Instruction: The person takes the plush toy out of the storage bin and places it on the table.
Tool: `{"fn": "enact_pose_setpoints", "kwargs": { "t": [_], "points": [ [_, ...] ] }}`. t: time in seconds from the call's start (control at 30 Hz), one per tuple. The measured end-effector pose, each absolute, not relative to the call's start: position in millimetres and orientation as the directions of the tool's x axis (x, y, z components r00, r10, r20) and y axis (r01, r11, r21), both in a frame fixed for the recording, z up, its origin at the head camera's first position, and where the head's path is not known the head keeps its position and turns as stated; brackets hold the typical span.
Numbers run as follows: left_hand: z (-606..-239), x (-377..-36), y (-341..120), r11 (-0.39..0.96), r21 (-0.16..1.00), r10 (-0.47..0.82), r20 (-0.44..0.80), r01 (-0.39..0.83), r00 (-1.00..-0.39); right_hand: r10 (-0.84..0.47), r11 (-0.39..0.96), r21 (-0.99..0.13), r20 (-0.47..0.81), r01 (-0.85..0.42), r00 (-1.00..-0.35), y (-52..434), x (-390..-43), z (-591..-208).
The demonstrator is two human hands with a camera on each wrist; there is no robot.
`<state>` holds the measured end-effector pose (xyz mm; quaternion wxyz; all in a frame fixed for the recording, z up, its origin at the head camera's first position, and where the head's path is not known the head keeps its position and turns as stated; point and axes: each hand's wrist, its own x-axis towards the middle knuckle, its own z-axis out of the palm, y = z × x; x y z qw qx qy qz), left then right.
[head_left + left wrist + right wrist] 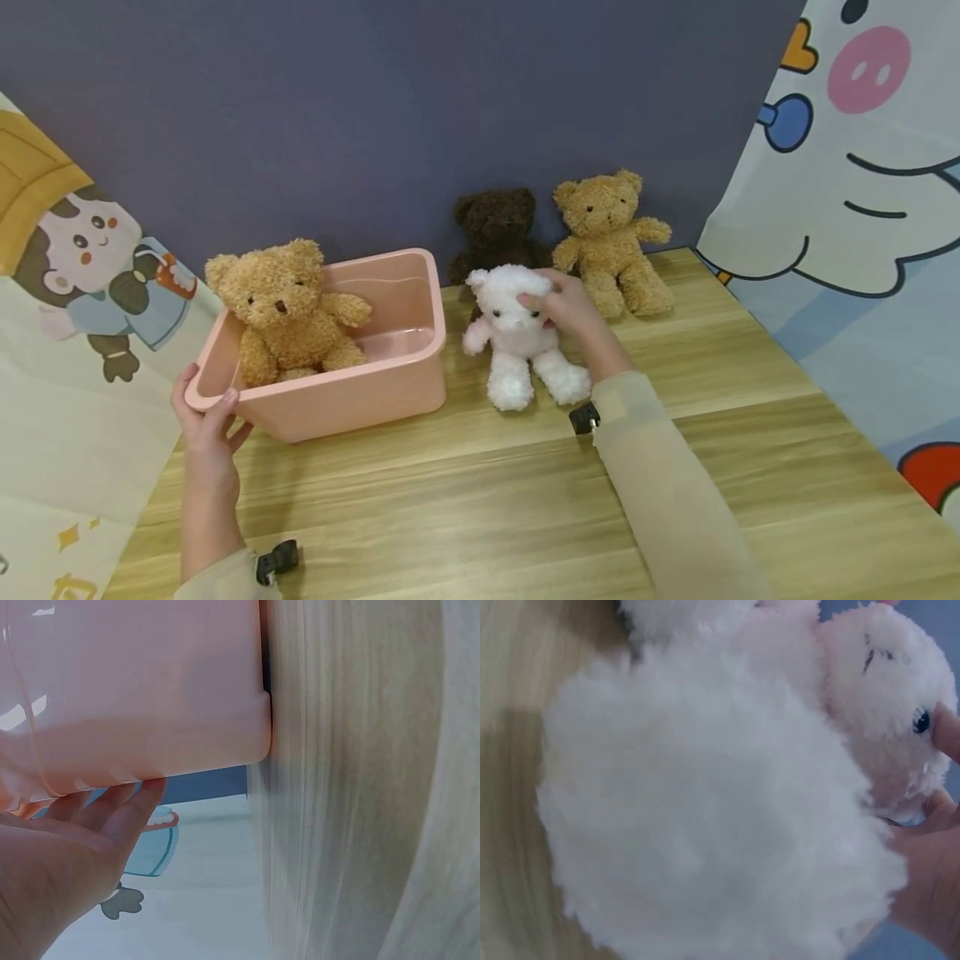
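My left hand [206, 433] holds the pink plastic bin [352, 400] at its near left corner, thumb on the rim. In the left wrist view the fingers [112, 814] lie along the bin's wall [150, 690]. A light brown teddy bear [288, 312] sits inside the bin, toward its left end. With my right hand [570, 308] I grip the head of a white teddy bear [513, 333] just right of the bin. One white paw [712, 810] fills much of the right wrist view, and the thumb lies beside the bear's eye [921, 720].
Behind the white bear, a dark brown teddy bear [497, 225] leans at the grey-blue back panel [375, 125]. Another light brown teddy bear [611, 242] sits to its right. The wooden table [450, 517] runs between printed cartoon panels at both sides.
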<state>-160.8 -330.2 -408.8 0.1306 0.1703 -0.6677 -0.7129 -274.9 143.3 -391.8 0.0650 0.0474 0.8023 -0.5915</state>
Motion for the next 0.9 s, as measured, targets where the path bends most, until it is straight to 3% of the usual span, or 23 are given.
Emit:
{"fn": "enact_pose_setpoints", "kwargs": {
  "t": [0.57,0.9],
  "points": [
    [-409,-162,-331,-0.078,0.996,-0.415,-0.073,-0.045,-0.907,-0.075,0.313,-0.929,-0.231,0.197,-0.97,147,-290,-381],
    [-410,-161,-330,-0.055,0.997,-0.412,-0.068,-0.05,-0.909,-0.145,0.539,-0.828,-0.269,0.151,-0.952,162,-300,-351]
  ]
}}
